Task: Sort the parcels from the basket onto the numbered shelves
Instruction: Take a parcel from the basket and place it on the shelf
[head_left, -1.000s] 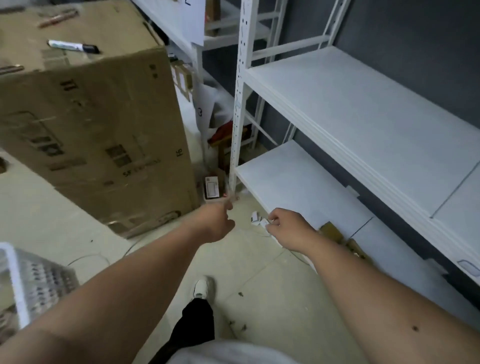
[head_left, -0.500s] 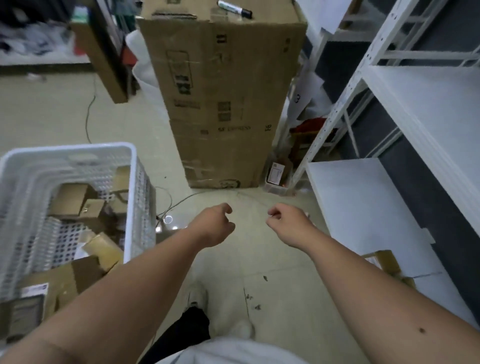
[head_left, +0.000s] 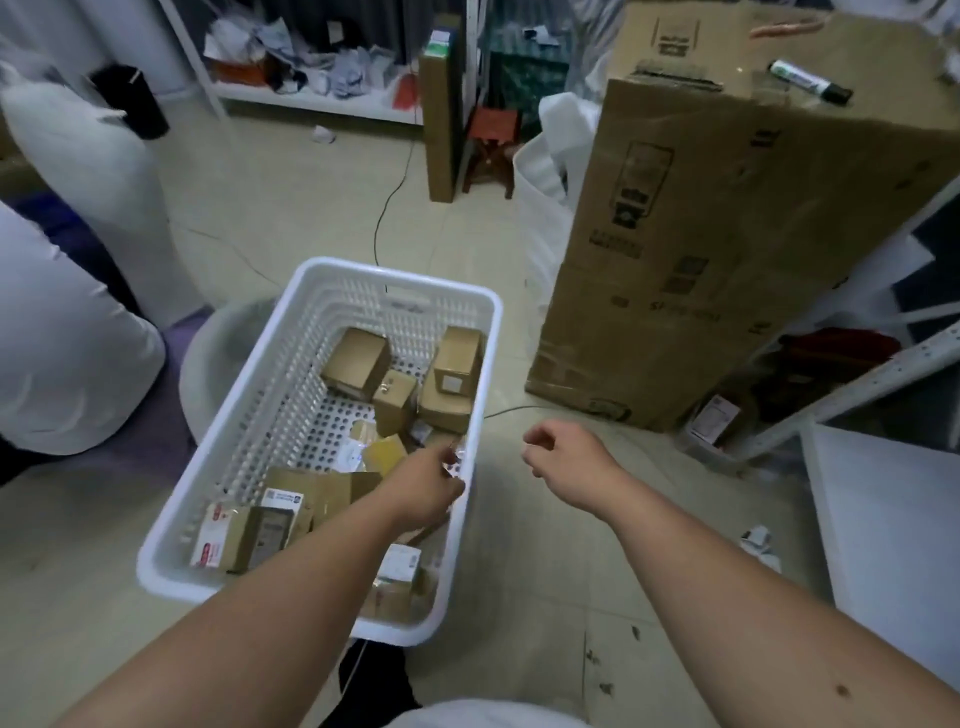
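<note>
I see left hand (head_left: 426, 486) loosely curled, empty, over basket (head_left: 317, 322) right rim | right hand (head_left: 563, 460) loosely curled, empty, right of basket | parcels (head_left: 356, 364) inside basket on floor

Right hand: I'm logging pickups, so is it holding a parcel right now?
No, the right hand hangs loosely curled over bare floor beside the basket, with nothing in it.

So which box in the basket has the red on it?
The box in the near left corner of the basket. Its white label has red marks; the other boxes look plain brown or carry white labels.
</note>
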